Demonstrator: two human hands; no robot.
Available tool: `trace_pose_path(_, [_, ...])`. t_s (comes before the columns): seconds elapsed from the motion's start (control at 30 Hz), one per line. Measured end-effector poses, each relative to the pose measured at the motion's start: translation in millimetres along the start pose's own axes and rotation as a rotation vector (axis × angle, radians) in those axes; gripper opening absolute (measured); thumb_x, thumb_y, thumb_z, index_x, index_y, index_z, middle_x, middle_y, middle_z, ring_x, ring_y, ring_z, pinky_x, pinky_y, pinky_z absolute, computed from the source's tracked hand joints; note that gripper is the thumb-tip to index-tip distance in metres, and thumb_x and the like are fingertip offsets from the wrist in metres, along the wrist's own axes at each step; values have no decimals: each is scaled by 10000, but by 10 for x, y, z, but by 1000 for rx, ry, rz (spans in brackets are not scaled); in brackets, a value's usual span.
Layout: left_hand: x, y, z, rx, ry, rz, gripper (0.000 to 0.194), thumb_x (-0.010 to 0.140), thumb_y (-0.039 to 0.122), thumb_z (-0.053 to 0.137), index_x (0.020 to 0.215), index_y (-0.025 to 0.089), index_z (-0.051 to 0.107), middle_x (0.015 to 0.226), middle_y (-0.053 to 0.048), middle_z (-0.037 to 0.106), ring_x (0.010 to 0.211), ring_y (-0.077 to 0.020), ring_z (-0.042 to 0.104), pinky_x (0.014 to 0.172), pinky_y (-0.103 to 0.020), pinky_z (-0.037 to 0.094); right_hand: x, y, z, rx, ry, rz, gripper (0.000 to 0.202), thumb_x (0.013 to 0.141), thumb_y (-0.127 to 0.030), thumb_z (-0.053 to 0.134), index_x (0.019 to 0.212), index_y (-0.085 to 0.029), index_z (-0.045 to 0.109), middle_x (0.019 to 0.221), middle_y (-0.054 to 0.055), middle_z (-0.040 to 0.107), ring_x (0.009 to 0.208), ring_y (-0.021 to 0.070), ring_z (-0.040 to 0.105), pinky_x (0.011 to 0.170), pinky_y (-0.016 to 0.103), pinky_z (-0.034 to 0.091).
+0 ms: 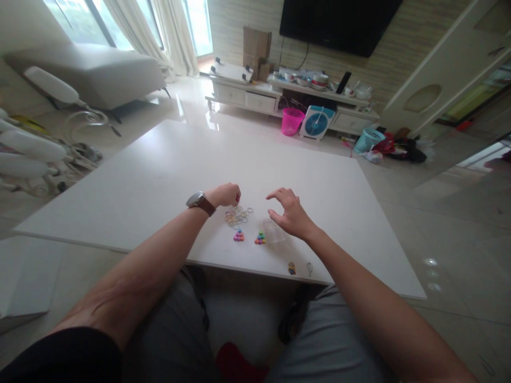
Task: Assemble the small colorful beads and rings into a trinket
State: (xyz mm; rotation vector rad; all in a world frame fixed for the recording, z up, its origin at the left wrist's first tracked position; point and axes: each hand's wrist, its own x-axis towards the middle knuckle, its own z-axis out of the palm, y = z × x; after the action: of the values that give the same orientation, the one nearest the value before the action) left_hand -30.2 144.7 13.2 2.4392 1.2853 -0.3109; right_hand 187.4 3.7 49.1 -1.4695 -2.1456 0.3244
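Observation:
My left hand [228, 195], below a wrist with a brown-strapped watch [196, 199], is closed with its fingertips pinched together. Something small and reddish shows at the fingertips, too small to name. Just under it lies a loose heap of thin coloured rings [235, 217], like small bands. My right hand [290, 214] hovers with thumb and fingers apart, holding nothing. Partly below it stands a clear plastic box [273, 232]. Nearer to me are a pink-and-purple cluster of small pieces [238, 235] and a multicoloured cluster [260, 238], both roughly triangular.
A yellow-and-blue cartoon figure [291, 268] and a small clear or silvery piece [310, 268] lie near the front edge of the white table [191, 159]. Beyond the table are a pink basket [292, 122], a blue-and-white fan [316, 123] and a low cabinet [261, 100].

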Motion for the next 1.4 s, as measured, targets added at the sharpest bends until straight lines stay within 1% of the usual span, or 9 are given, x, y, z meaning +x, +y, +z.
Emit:
trace_pose_path(0.2, [60, 8, 70, 19, 46, 36, 202, 746, 202, 642, 912, 184, 754, 891, -50, 755, 766, -140, 653, 687, -207, 482, -3, 19, 84, -29, -30, -8, 247, 825, -210, 593, 1071, -229, 612, 1147, 82, 628, 1105, 282, 511, 905, 444, 384])
trace_pose_path(0.4, [182, -52, 213, 33, 25, 4, 255, 703, 282, 694, 943, 209, 738, 948, -52, 753, 786, -148, 660, 702, -207, 487, 5, 38, 129, -42, -49, -13, 229, 830, -208, 597, 1057, -232, 620, 1140, 79, 634, 1099, 279, 515, 899, 442, 383])
trace_pose_path(0.57, [199, -14, 252, 63, -23, -19, 280, 697, 247, 659, 956, 193, 750, 966, -85, 756, 811, -181, 675, 705, -233, 501, 7, 58, 141, -40, -54, -20, 219, 832, -212, 599, 1048, -234, 624, 1132, 75, 633, 1101, 277, 516, 902, 445, 382])
trace_pose_path(0.8, [157, 51, 207, 100, -82, -17, 313, 678, 246, 641, 954, 170, 766, 931, -103, 764, 796, -187, 674, 664, -229, 485, 5, 44, 109, -39, -52, -9, 218, 827, -214, 595, 1042, -234, 631, 1132, 80, 628, 1095, 279, 511, 902, 441, 387])
trace_pose_path(1.03, [135, -37, 92, 63, -131, 13, 283, 747, 303, 632, 965, 181, 762, 948, -70, 771, 754, -151, 638, 637, -215, 455, 6, 41, 93, -42, -54, -13, 203, 826, -209, 599, 1024, -231, 637, 1125, 77, 623, 1093, 274, 508, 897, 436, 386])
trace_pose_path(1.13, [139, -62, 65, -14, -134, 45, 242, 757, 309, 623, 908, 171, 751, 886, -61, 769, 713, -137, 626, 623, -213, 449, 0, 48, 95, -43, -62, -10, 200, 829, -211, 597, 1023, -229, 641, 1126, 80, 624, 1098, 275, 506, 895, 438, 387])
trace_pose_path(1.23, [127, -6, 40, -226, -149, 134, 184, 759, 297, 625, 843, 157, 708, 797, -44, 756, 684, -126, 635, 630, -212, 460, 1, 61, 104, -46, -70, 0, 195, 826, -213, 604, 1015, -226, 649, 1118, 85, 634, 1099, 279, 511, 897, 448, 393])
trace_pose_path(1.33, [76, 160, 18, -519, -145, 260, 162, 743, 295, 662, 811, 147, 661, 728, -37, 728, 687, -142, 657, 642, -237, 486, 18, 90, 132, -21, -50, 22, 167, 832, -225, 617, 994, -222, 656, 1086, 82, 663, 1075, 276, 539, 911, 458, 408])
trace_pose_path(1.4, [31, 307, 9, -693, -122, 335, 183, 738, 301, 693, 820, 142, 654, 733, -37, 720, 706, -149, 669, 654, -251, 504, 35, 123, 161, 79, -29, 54, 136, 860, -265, 614, 978, -212, 656, 1035, 75, 689, 994, 247, 592, 880, 421, 446])
